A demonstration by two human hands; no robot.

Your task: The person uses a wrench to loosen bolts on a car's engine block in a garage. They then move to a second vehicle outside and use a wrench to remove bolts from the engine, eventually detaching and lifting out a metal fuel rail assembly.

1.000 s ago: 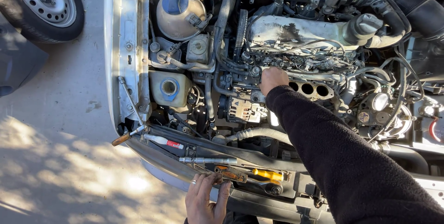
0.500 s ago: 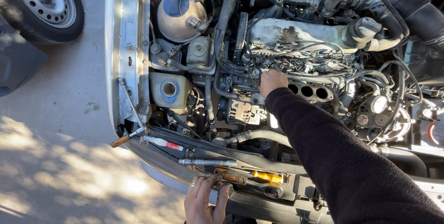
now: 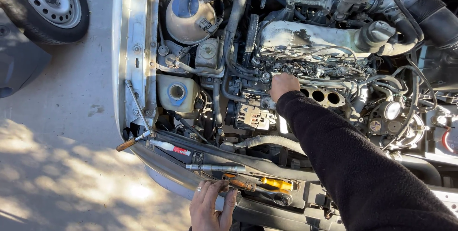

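I look down into an open car engine bay. My right hand (image 3: 283, 85), in a black fleece sleeve, reaches in from the lower right. Its fingers curl onto a part at the left end of the cylinder head (image 3: 305, 37), beside the row of open round ports (image 3: 320, 96); the fingertips are hidden. At the bottom edge, my left hand (image 3: 211, 206), with a ring on one finger, rests on the front crossmember (image 3: 167, 166) with its fingers spread. Its fingertips touch an orange-handled tool (image 3: 238, 182) lying there.
A chrome extension bar (image 3: 214, 168), a yellow-handled tool (image 3: 276, 183), a red-and-white tool (image 3: 170, 147) and a wooden-handled ratchet (image 3: 129, 142) lie along the front panel. Round coolant tank with blue cap (image 3: 186, 16), alternator (image 3: 253, 116), hoses. A wheel (image 3: 47, 2) lies on the concrete.
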